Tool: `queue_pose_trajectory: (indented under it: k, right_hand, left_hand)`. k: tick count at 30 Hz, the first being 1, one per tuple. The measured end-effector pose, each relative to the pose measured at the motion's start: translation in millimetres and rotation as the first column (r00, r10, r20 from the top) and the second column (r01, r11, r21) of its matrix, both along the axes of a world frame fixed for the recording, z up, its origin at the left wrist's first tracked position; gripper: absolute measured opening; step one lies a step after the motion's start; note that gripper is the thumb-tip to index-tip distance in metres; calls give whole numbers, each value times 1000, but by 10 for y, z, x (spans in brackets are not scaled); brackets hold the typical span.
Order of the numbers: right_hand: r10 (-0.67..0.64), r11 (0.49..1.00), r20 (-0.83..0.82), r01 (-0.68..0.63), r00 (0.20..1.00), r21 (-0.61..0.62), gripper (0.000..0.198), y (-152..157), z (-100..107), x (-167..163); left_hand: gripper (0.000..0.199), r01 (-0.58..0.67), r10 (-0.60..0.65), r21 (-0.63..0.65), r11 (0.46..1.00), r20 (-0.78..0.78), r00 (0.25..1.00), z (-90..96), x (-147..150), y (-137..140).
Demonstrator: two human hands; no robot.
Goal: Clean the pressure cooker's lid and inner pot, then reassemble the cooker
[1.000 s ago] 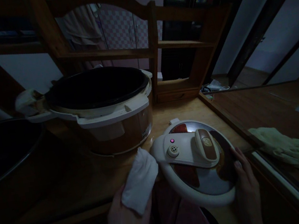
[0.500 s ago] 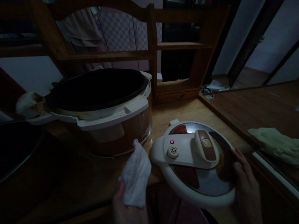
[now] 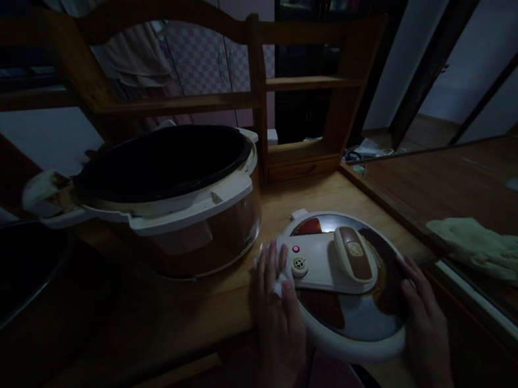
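A round pressure cooker lid (image 3: 319, 263), cream with a brown-topped handle, rests on the wooden desk and sticks out over its front edge. My right hand (image 3: 423, 312) grips the lid's right rim, thumb on top. At the lid's left end, my left hand (image 3: 276, 305) presses a white cloth (image 3: 282, 281) against the cream rim; most of the cloth is hidden under the fingers. Behind and to the left stands the open pressure cooker body (image 3: 195, 232), brown with a cream collar and a dark inside.
A large dark pot (image 3: 14, 284) stands at the far left. Wooden shelving (image 3: 261, 93) rises along the desk's back. To the right, pale green fabric (image 3: 506, 264) lies on a lower brown surface (image 3: 477, 182). The room is dim.
My left hand has moved right and up with the cloth, from beside the lid onto its left rim. My right hand keeps its hold on the lid.
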State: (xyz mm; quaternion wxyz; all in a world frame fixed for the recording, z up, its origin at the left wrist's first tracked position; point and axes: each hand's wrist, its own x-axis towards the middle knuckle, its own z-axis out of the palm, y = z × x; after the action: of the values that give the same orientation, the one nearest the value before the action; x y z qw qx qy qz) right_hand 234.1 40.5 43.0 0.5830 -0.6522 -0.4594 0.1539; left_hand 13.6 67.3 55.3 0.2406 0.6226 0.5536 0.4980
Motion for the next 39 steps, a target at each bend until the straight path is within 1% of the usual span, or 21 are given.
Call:
queue_pose_trajectory:
  k: [2,4,6,7,8,10,12,14,15,17,18,20,22,24,26,28,29,31,33,35,39]
  right_hand:
    - [-2,1000,0,2,1000,-8,51,-3,-14,0]
    - [3,1000,-3,-3,1000,-25,52,-13,-22,4]
    - [0,999,44,2,999,-39,53,-30,7,12]
    - [-12,999,101,16,995,-33,55,-41,44,17]
    - [-32,999,174,34,984,-13,56,-50,99,24]
    - [-83,996,323,66,943,62,58,-58,255,44]
    - [-121,988,409,70,905,138,59,-32,449,69]
    - [-85,992,433,34,898,125,58,44,647,80]
    - [-31,998,437,0,899,70,57,101,739,72]
    - [140,989,460,-103,877,-105,57,238,896,20]
    - [228,969,488,-149,842,-196,57,309,958,-22]
    - [329,934,586,-161,741,-320,62,432,1052,-120]
    - [329,930,705,-85,628,-357,68,528,1120,-200]
    - [268,947,797,5,541,-322,73,630,1200,-234]
    - [217,965,831,14,512,-261,72,800,1328,-236]
    - [236,969,790,-78,567,-233,66,1082,1515,-252]
    - [291,956,730,-170,618,-238,63,1265,1621,-280]
    - [492,869,491,-369,719,-331,63,1684,1830,-391]
    - [545,832,414,-410,728,-375,69,2113,1995,-569]
    - [576,807,377,-433,725,-401,74,2484,2097,-786]
    - [615,779,394,-448,683,-439,71,2934,2172,-1203]
  left_hand:
    - [52,15,-15,-7,1000,27,1000,-2,1,-65]
    - [51,29,-25,-32,999,121,992,4,5,-130]
    - [51,45,-24,-68,997,286,958,16,-24,-177]
    - [52,42,-3,-93,995,389,921,28,-63,-188]
    - [53,23,47,-135,991,497,866,45,-122,-188]
    - [53,-44,222,-268,962,681,697,103,-305,-164]
    - [47,-131,422,-415,900,759,496,193,-549,-136]
    - [42,-214,496,-448,868,780,380,295,-805,-134]
    - [39,-280,531,-457,844,783,324,340,-922,-146]
    - [30,-369,582,-485,793,782,223,405,-1123,-184]
    - [26,-401,598,-498,769,782,176,423,-1207,-201]
    - [21,-431,589,-487,760,795,141,429,-1347,-214]
    - [20,-458,563,-435,775,805,188,406,-1465,-191]
    - [26,-474,548,-375,797,778,306,368,-1570,-141]
    - [35,-467,545,-334,818,711,445,325,-1663,-72]
    - [46,-438,523,-305,846,638,566,285,-1739,13]
    - [50,-425,513,-297,855,603,611,266,-1772,62]
    - [51,-397,489,-286,872,524,697,231,-1826,170]
    - [49,-351,447,-287,891,416,792,199,-1867,279]
    - [53,-308,398,-296,904,323,859,166,-1897,369]
    - [56,-289,373,-295,911,284,883,113,-1922,441]
